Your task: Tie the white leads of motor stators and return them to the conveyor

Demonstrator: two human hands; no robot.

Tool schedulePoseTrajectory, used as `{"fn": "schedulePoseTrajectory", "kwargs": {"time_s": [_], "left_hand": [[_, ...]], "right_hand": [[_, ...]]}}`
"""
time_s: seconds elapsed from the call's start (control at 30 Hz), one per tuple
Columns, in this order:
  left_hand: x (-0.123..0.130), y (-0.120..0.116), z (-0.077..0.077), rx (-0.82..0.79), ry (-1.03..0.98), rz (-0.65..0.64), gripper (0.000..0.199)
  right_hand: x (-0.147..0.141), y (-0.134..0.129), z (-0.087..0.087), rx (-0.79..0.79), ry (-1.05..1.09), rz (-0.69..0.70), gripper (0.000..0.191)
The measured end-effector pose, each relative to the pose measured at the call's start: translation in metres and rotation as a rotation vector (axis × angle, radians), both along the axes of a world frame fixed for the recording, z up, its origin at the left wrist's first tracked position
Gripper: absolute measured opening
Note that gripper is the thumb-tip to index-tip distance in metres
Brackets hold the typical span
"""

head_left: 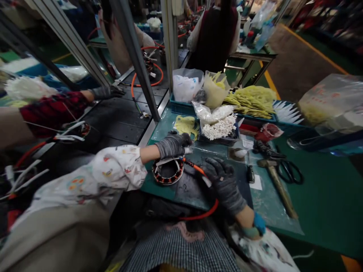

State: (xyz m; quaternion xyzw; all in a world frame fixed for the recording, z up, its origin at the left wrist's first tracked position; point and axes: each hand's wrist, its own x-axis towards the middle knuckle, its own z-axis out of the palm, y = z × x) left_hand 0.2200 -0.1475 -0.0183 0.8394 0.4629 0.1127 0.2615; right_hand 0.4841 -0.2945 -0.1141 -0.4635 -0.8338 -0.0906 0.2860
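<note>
A round motor stator [168, 172] with dark copper-coloured windings and a white inner strip lies flat on a green work mat [170, 190]. My left hand [173, 145], in a grey knit glove, sits at the stator's upper edge, with its fingers curled. An orange cable [195, 169] runs from the stator's winding into my right hand [221, 183], also gloved, which grips it. The cable's lower length loops down past the mat's front edge, and its far end is out of sight.
A hammer [276, 185] and black-handled scissors [289, 172] lie to the right. A blue tray [249, 102] holds yellow sleeving. White beads fill a bag [218, 126]. On the left, a black conveyor [119, 121] carries wired stators past a co-worker's gloved hand [109, 91].
</note>
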Motion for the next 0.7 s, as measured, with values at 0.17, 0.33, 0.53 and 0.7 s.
{"fn": "schedulePoseTrajectory", "kwargs": {"time_s": [0.17,0.33,0.53,0.7], "left_hand": [[-0.012,-0.031,-0.013,0.172,-0.187,0.080,0.028],[-0.021,-0.078,-0.029,0.436,-0.147,-0.080,0.011],[-0.009,-0.085,-0.030,0.593,0.000,-0.126,0.027],[-0.013,-0.089,-0.010,0.595,-0.079,-0.149,0.020]], "right_hand": [[0.008,0.049,-0.023,-0.139,0.001,0.038,0.039],[-0.012,0.045,-0.040,-0.220,0.152,0.020,0.042],[-0.034,-0.011,0.019,-0.228,0.751,0.151,0.047],[-0.047,-0.014,0.046,-0.193,0.791,0.121,0.009]]}}
